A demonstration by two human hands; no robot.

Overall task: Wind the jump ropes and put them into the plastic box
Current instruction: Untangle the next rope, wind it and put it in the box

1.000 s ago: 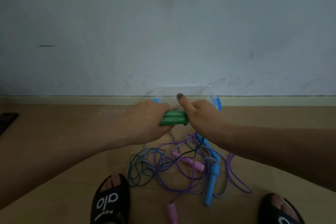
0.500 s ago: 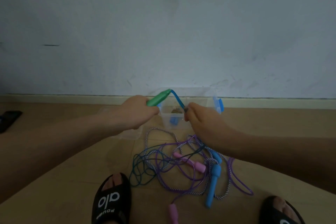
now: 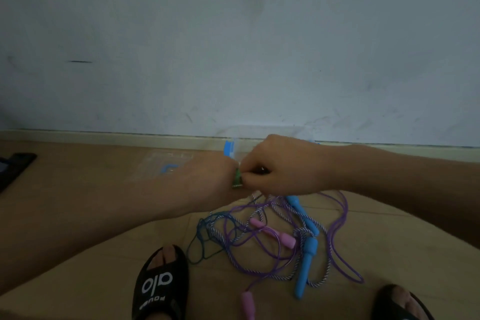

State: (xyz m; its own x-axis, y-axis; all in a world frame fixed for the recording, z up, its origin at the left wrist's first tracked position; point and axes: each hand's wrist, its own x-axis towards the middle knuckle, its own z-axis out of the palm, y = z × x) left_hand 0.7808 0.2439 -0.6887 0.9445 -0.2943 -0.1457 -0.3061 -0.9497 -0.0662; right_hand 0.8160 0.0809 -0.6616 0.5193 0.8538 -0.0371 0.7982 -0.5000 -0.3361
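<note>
- Your left hand [image 3: 207, 179] is gripping the green handles [image 3: 237, 180], and your right hand [image 3: 283, 169] fingers are pinching beside them.
- The plastic box [image 3: 235, 147] is sitting just beyond both hands; the other 2 ropes are lying tangled on the floor [image 3: 78, 215] below.

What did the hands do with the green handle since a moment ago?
The right hand came back to the left hand, so both meet at the green handle again, in front of the box. The other ropes stayed tangled on the floor.

Black slide sandals [image 3: 159, 286] on tan floor [image 3: 78, 280], dark object [image 3: 15, 166] far left.
</note>
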